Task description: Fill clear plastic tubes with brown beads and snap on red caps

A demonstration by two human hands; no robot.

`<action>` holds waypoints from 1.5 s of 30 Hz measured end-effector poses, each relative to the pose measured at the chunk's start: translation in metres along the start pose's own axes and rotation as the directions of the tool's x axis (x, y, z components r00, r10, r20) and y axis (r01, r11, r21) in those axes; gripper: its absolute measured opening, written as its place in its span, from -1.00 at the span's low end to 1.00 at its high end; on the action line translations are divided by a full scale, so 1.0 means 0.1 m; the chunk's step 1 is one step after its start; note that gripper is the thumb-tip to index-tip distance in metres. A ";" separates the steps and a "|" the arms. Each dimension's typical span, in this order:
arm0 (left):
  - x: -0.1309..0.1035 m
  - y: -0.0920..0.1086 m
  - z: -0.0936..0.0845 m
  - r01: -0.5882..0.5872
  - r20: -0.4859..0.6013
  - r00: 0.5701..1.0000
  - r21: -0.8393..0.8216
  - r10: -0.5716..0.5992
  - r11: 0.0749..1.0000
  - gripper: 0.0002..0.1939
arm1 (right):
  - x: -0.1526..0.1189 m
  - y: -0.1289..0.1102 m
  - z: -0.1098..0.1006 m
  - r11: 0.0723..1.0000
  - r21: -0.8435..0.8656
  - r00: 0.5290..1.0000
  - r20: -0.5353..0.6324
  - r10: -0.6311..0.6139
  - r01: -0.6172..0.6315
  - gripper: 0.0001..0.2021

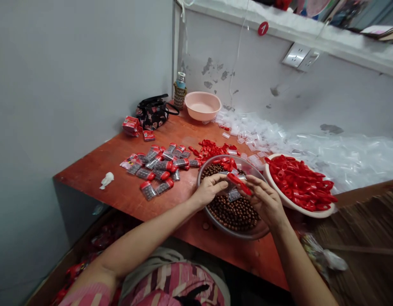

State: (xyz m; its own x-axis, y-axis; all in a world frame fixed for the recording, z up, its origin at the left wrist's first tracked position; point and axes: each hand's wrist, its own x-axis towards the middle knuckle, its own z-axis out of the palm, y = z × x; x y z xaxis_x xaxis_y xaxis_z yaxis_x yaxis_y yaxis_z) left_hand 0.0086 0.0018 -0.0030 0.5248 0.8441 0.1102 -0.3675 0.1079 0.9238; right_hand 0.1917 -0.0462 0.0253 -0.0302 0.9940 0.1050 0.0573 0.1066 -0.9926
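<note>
Over a grey basin (199, 174) of brown beads (234, 212), both my hands meet at a red plastic cap (237, 183). My left hand (211, 189) pinches near the cap's left end, beside a clear plastic piece. My right hand (266, 199) has its fingers closed around the cap's right side. A clear sleeve (234, 195) lies on the beads just below the cap. Red caps (226, 163) rest at the basin's back edge. Left of the basin lie several filled packs (164, 165) with red ends.
At the right stands a white bowl (317, 214) of red caps, before a heap of clear sleeves (352, 157). A pink basin (203, 106), a bottle (180, 87) and a floral bag (153, 114) stand at the back. Crumpled tissue (106, 180) lies left.
</note>
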 end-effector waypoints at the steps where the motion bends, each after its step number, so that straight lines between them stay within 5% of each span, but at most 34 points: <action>1: 0.00 0.00 0.00 0.007 -0.004 1.000 -0.026 -0.007 1.000 -0.65 | -0.02 0.03 -0.01 1.000 0.027 1.000 0.003 0.010 -0.011 -0.65; 7: -0.01 0.05 0.00 -0.024 0.045 0.999 0.043 0.022 0.999 -0.66 | -0.05 0.11 0.00 0.997 -0.030 0.998 0.007 0.070 -0.070 -0.63; 12: 0.01 0.04 0.00 -0.027 -0.007 1.000 -0.033 0.027 0.999 -0.64 | -0.07 0.07 0.00 0.986 0.147 0.996 0.047 0.076 -0.083 -0.59; 18: -0.04 0.01 -0.01 -0.156 0.056 0.988 0.326 0.146 0.932 -0.72 | -0.05 0.10 0.01 0.971 0.212 0.993 -0.011 0.114 -0.109 -0.70; 27: -0.09 0.01 0.02 -0.285 0.151 0.958 0.479 0.242 0.830 -0.71 | 0.01 0.00 0.21 0.793 0.407 0.881 0.341 0.329 -0.454 -0.66; 35: -0.10 0.01 0.02 -0.283 0.104 0.958 0.488 0.266 0.826 -0.70 | 0.03 0.04 0.42 0.784 0.502 0.931 0.174 0.320 -0.364 -0.83; 41: -0.09 0.13 -0.03 -0.247 -0.035 0.958 0.393 0.283 0.886 -0.68 | 0.16 -0.03 0.22 0.914 0.265 0.948 0.175 0.267 -0.306 -0.61; 43: -0.07 0.21 -0.21 -0.199 -0.172 0.941 0.413 0.291 0.888 -0.64 | 0.31 -0.04 0.07 0.981 0.032 0.982 0.027 0.188 -0.189 -0.62; 45: -0.04 0.31 -0.51 -0.151 -0.320 0.884 0.495 0.341 0.856 -0.62 | 0.47 -0.01 -0.07 0.952 -0.291 0.994 -0.081 0.075 -0.096 -0.67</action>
State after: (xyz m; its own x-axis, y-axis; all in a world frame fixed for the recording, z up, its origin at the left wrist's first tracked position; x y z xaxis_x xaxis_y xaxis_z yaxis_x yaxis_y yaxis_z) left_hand -0.0435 0.0285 0.0062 0.0922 0.9510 0.2950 -0.0133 -0.2950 0.9554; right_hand 0.1972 0.0011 0.0316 0.0553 0.9979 0.0343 0.3479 0.0130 -0.9374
